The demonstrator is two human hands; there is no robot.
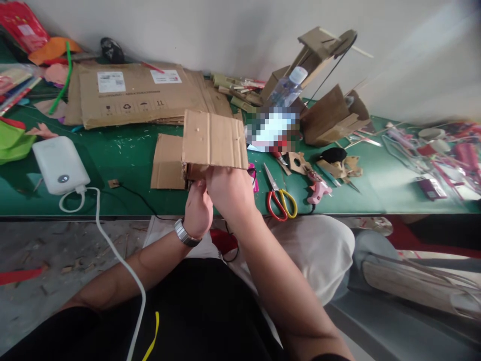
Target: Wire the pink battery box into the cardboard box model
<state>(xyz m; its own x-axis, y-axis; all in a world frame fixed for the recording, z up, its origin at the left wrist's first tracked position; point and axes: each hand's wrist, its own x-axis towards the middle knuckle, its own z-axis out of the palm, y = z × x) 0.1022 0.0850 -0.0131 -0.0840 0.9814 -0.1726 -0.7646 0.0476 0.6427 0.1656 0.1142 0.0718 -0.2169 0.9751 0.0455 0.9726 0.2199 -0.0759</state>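
Note:
A small brown cardboard box with a corrugated top stands at the front of the green table, its open side facing me. My left hand, with a silver watch at its wrist, is closed at the box's lower front edge, its fingertips partly hidden. Curled in beside it, my right hand reaches into the opening under the top panel. The box hides its fingers and whatever they grip. A flat cardboard piece lies against the box's left side. Red-and-yellow-handled scissors lie just right of my right hand.
A white power bank with a cable is at left. Behind lie flattened cartons. Toward the right are a pink glue gun, a plastic bottle, a lit screen, a cardboard model and scattered craft scraps.

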